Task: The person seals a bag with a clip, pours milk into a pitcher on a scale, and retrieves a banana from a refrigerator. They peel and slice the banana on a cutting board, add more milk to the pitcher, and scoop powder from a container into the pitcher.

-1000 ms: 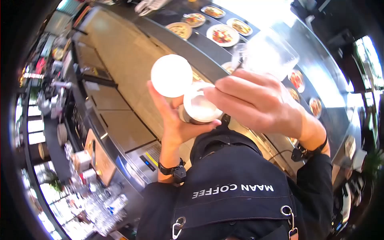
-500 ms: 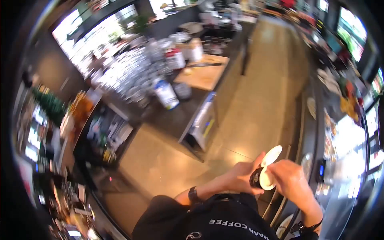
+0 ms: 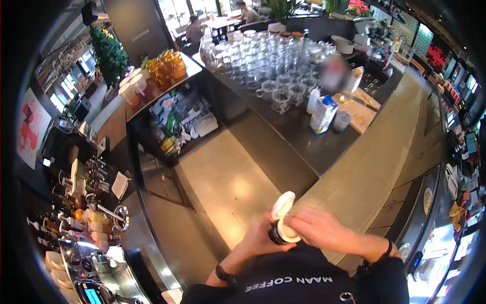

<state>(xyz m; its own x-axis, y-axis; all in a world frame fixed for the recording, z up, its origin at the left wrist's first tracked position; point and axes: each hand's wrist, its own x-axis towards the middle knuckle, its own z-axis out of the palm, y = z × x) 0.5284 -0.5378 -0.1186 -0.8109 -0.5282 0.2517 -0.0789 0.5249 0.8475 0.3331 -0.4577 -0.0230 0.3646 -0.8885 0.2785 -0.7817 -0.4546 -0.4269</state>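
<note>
My left hand (image 3: 259, 237) is wrapped round a small dark container (image 3: 276, 234) with a white mouth, held tilted in front of my apron. Its white flip lid (image 3: 283, 203) stands open, hinged on the far side. At the container's mouth, the fingers of my right hand (image 3: 321, 229) are pressed together, their tips at or just inside the rim. Whether they pinch anything is hidden. The black apron (image 3: 298, 276) lies just below both hands.
Ahead, a dark counter (image 3: 298, 147) holds many glasses (image 3: 268, 55), a milk carton (image 3: 324, 115) and a cutting board (image 3: 362, 112) with a knife. Orange jars (image 3: 167, 68) stand on a shelf at left. A bar station with a steel pitcher (image 3: 120, 215) is lower left; another counter runs along the right.
My view has swung to the right side's opposite, toward the left counter, and sharpened. Both hands and the container now appear further left in view; the lid stays open and the grips look the same.
</note>
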